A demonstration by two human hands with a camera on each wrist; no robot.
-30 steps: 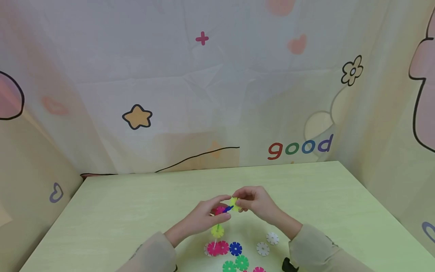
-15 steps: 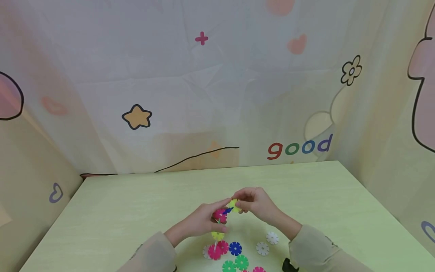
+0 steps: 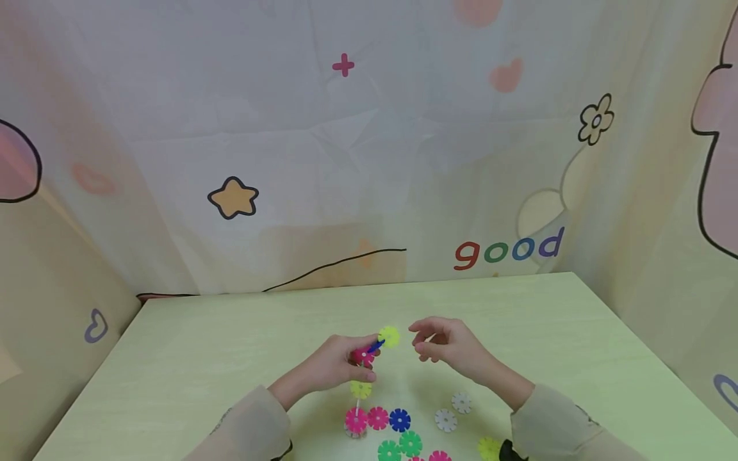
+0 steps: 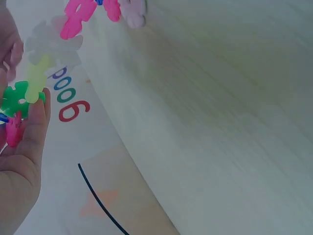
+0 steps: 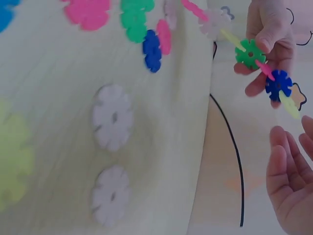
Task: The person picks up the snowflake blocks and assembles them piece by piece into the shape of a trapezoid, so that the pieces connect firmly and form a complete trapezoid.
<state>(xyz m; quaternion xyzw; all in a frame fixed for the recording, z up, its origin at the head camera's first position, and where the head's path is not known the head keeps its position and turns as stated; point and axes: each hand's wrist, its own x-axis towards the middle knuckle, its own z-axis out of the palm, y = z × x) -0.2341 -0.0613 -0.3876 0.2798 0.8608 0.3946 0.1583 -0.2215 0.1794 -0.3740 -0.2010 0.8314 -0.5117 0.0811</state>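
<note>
The left hand (image 3: 334, 365) is pinching, thumb against fingers, a multicoloured chain of notched, round plastic discs (image 5: 244, 53), its lower length hanging below that hand. The chain's bright yellow end disc (image 3: 389, 336) is projecting beyond the left fingertips. The right hand (image 3: 450, 340) is hovering beside this disc, not touching, fingers loosely bent, holding nothing. Two white, notched, round plastic discs (image 3: 441, 420) are lying below the right hand on the pale tabletop (image 3: 536, 333).

Well in from the table's (image 3: 576, 339) far edge, the left hand (image 3: 331, 363) grips a disc chain (image 3: 361, 389), the right hand (image 3: 452, 342) apart on the right-edge side.
</note>
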